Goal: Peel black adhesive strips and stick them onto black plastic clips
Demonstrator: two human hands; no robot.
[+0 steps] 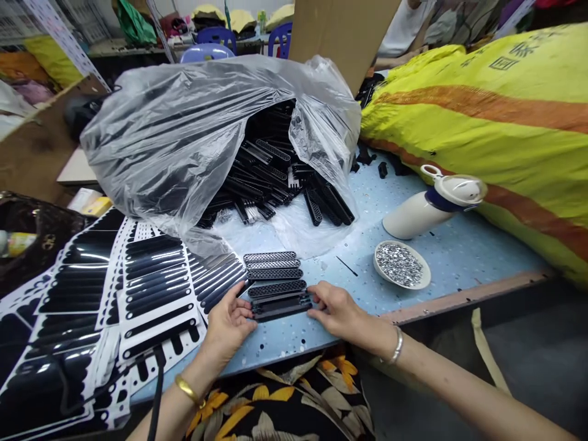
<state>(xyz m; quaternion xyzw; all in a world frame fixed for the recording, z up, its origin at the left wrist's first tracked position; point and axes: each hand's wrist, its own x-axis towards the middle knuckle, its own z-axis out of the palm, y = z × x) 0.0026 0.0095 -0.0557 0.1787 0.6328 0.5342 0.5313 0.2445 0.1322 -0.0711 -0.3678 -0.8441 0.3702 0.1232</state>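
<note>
Several flat black strips lie in a row near the table's front edge. My left hand (232, 321) is at the left ends of the nearest strips, its fingers curled against them. At their right ends, my right hand (337, 309) pinches the nearest black strip (280, 307). Just behind are black strips with a mesh pattern (274, 265), lying side by side and touched by neither hand. A big clear plastic bag (184, 135) stands open beyond them, with many loose black strips (271, 171) spilling from its mouth.
Sheets of glossy black stickers (156, 275) cover the left side. On the right are a bowl of small silvery parts (402, 264), a white bottle (413, 214) and a large yellow sack (496, 116). A person (407, 30) sits behind.
</note>
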